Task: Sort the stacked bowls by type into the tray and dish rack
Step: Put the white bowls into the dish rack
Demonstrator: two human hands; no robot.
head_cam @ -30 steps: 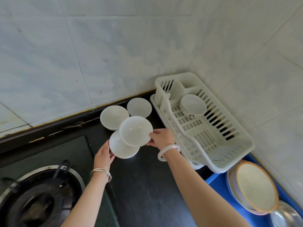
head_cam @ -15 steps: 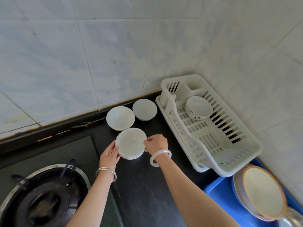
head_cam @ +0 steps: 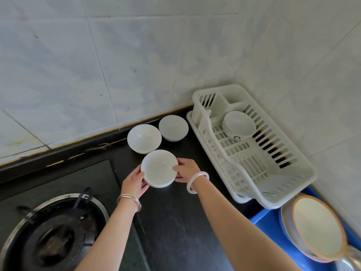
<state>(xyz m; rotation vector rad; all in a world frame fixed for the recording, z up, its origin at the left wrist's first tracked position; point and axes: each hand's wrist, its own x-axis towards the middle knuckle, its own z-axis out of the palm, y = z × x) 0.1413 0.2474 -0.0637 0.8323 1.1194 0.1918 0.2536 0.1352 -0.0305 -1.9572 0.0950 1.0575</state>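
Note:
A short stack of plain white bowls stands on the black counter. My left hand grips its left rim and my right hand grips its right rim. Two more white bowls stand behind it near the wall: one on the left, one on the right. A white dish rack sits to the right and holds one bowl with a dark band. At the lower right a blue tray holds stacked bowls with an orange rim.
A gas burner fills the lower left of the black counter. Tiled walls close off the back and right. A metal bowl's rim shows at the bottom right corner.
My right hand held a white bowl raised above another one; it has come down onto it, making a stack. Both hands now hold the stack's rims.

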